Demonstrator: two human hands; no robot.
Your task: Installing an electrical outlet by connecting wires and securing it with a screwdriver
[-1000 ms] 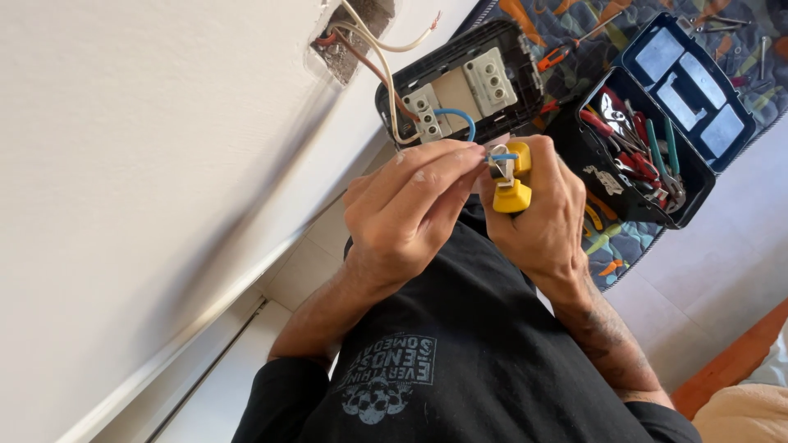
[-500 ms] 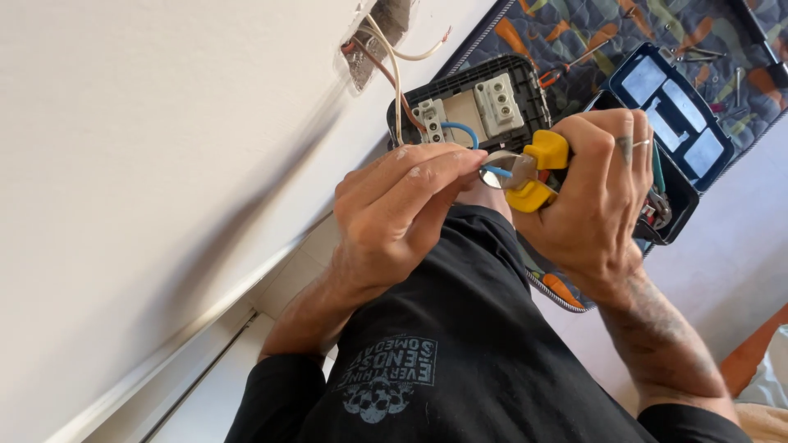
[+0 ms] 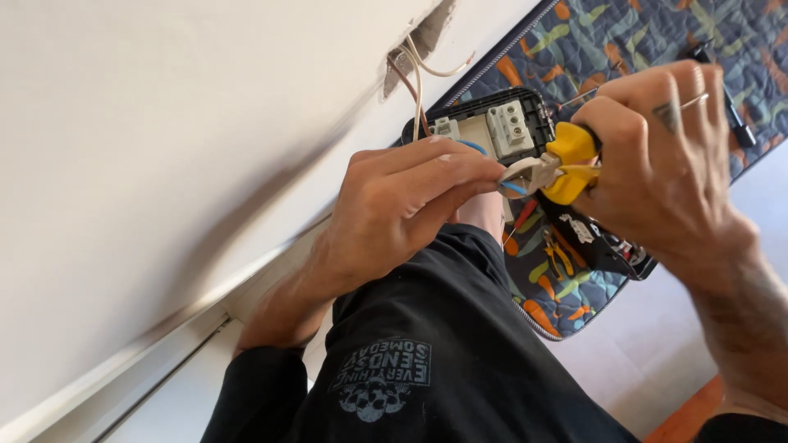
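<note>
In the head view, the left hand [image 3: 410, 205] is pinching a blue wire [image 3: 515, 188] beside the socket module [image 3: 492, 131], while the right hand [image 3: 665, 164] is gripping yellow-handled pliers [image 3: 546, 171], their tips closing on that wire, above a patterned mat [image 3: 657, 41].

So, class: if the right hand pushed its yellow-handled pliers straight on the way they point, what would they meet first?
Probably the left hand's fingertips, pinching the blue wire right at the pliers' tip; the right hand drives them leftward.

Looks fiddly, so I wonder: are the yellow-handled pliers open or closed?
Nearly closed: the yellow-handled pliers pinch a thin blue wire.
</note>
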